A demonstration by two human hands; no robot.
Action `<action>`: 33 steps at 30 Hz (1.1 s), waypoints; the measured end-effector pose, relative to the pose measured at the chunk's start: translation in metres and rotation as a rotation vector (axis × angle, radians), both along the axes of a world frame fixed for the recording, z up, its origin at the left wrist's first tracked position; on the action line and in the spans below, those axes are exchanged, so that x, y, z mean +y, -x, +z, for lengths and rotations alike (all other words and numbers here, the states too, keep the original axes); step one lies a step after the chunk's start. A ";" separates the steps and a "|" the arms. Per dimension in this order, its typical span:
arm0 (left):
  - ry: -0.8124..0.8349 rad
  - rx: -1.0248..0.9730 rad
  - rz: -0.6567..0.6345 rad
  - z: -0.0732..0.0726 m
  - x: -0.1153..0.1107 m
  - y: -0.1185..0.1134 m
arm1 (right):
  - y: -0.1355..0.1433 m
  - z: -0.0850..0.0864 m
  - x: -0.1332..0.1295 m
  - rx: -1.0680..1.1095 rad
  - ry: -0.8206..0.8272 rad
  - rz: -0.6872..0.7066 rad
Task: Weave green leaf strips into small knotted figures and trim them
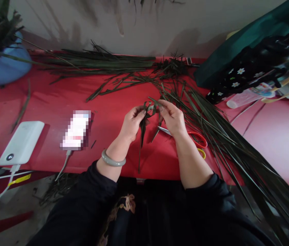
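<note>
The left hand [132, 123] and right hand [173, 117] are held forward, close together, above the red worktop [123, 94]. A folded leaf strip [142, 131] is pinched by both, its long tail pointed toward the near edge. Beyond, the worktop is bounded by a grey wall [149, 30].

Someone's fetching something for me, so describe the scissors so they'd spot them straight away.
On the red table, find the right hand, left of the long green leaves. The scissors lie partly hidden by its wrist, metal tip to the left, handles to the right. Bright red and yellow on those handles sets them apart from the dull leaves.
</note>
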State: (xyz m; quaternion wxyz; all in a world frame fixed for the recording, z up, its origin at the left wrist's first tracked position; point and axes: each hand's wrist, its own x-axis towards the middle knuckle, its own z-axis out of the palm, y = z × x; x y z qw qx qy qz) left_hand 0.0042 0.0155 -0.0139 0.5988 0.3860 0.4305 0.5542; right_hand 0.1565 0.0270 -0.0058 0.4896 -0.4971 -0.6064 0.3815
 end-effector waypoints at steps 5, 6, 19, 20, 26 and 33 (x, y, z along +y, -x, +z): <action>-0.001 -0.010 0.062 0.001 0.001 0.001 | 0.001 0.004 -0.007 -0.457 -0.254 0.047; -0.012 -0.005 0.062 0.001 0.001 0.001 | 0.001 0.004 -0.007 -0.531 -0.273 0.057; -0.112 0.082 0.067 0.000 -0.001 -0.001 | 0.008 -0.001 -0.003 -0.384 -0.162 0.183; -0.133 0.091 0.068 -0.001 -0.001 -0.002 | 0.009 -0.001 -0.003 -0.357 -0.127 0.181; -0.226 0.215 0.069 -0.008 -0.005 -0.002 | 0.011 -0.005 -0.002 -0.207 -0.061 0.128; -0.251 0.165 -0.017 -0.002 -0.008 -0.004 | 0.009 -0.004 0.001 -0.141 -0.007 0.113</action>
